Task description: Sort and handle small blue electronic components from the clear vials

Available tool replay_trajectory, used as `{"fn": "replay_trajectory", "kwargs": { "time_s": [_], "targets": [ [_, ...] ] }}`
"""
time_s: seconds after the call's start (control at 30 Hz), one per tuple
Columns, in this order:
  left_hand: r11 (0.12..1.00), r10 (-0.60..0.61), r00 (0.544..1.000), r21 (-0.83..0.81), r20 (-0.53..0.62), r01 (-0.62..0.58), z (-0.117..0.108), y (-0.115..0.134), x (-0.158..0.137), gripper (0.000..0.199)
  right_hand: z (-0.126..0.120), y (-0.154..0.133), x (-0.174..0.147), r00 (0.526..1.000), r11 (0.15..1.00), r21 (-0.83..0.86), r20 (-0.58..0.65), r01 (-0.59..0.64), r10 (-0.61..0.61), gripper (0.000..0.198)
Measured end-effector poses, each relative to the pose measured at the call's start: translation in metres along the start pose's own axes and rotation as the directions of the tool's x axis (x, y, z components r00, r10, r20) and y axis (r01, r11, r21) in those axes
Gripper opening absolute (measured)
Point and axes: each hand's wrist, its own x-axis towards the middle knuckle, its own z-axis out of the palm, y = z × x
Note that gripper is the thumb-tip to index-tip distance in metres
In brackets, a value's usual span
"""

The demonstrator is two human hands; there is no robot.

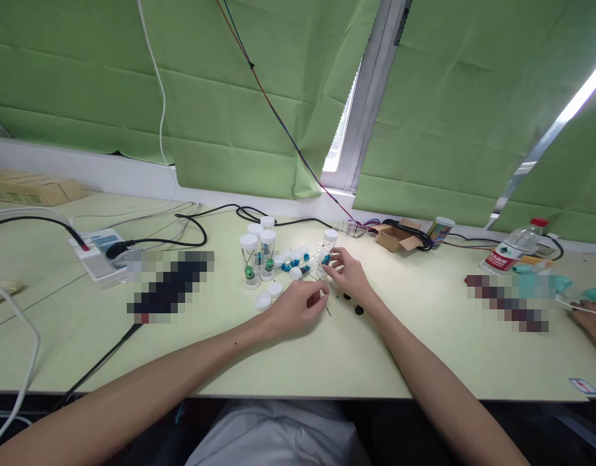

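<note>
My left hand (298, 307) is closed in a pinch low over the table, and a thin dark rod (328, 310) sticks out at its fingertips. Just beyond, my right hand (349, 272) has its fingers against the side of an upright clear tube (329, 241) with a white cap and something blue inside. Left of the hands stand several more capped tubes (250, 259), some with green pieces in them. Between these and my right hand lie blue pieces (292, 264) and tubes on their sides. Loose white caps (263, 301) rest near my left wrist, and small black pieces (359, 310) near my right.
A power strip (96, 255) with plugs and cables is at left. Along the back are black cables, a small open cardboard box (397, 237) and a printed can (441, 232). A red-capped water bottle (514, 247) stands at right, with another person's hand (593, 323) at the edge.
</note>
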Motion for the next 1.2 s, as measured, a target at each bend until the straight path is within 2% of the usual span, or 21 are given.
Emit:
{"fn": "replay_trajectory", "kwargs": {
  "time_s": [0.13, 0.27, 0.47, 0.53, 0.63, 0.77, 0.93, 1.2],
  "targets": [
    [1.0, 0.0, 1.0, 0.013, -0.002, 0.0, 0.0, 0.001, 0.001, 0.018, -0.006, -0.004, 0.0, 0.999, 0.998, -0.06, -0.046, 0.004, -0.007, 0.031],
    [0.999, -0.015, 0.996, 0.043, -0.089, 0.019, -0.001, -0.002, 0.003, 0.018, -0.012, -0.008, 0.001, 0.986, 0.994, -0.1, -0.164, -0.052, 0.035, 0.026],
    [0.992, 0.002, 0.981, 0.122, -0.192, 0.022, -0.006, -0.011, 0.009, 0.016, -0.018, -0.014, 0.0, 0.963, 0.99, -0.134, -0.269, -0.04, 0.002, 0.017],
    [0.988, -0.012, 0.983, 0.147, -0.184, 0.039, -0.008, -0.012, 0.009, 0.017, -0.018, -0.016, -0.002, 0.976, 0.989, -0.148, -0.22, -0.028, -0.005, 0.014],
    [0.983, -0.041, 0.991, 0.174, -0.125, 0.063, -0.009, -0.013, 0.009, 0.018, -0.015, -0.018, -0.005, 0.998, 0.988, -0.152, -0.054, 0.017, -0.026, 0.013],
    [0.978, -0.061, 0.997, 0.198, -0.039, 0.068, -0.008, -0.015, 0.007, 0.017, -0.008, -0.018, -0.009, 0.993, 0.979, -0.191, 0.107, 0.072, -0.052, 0.012],
    [0.969, -0.056, 0.998, 0.241, -0.028, 0.061, -0.007, -0.02, 0.006, 0.013, -0.006, -0.021, -0.012, 0.981, 0.968, -0.23, 0.184, 0.105, -0.063, 0.012],
    [0.949, -0.125, 0.992, 0.29, -0.012, 0.123, -0.007, -0.021, 0.003, 0.02, -0.004, -0.034, -0.018, 0.945, 0.972, -0.188, 0.319, 0.138, -0.072, 0.013]
  ]
}}
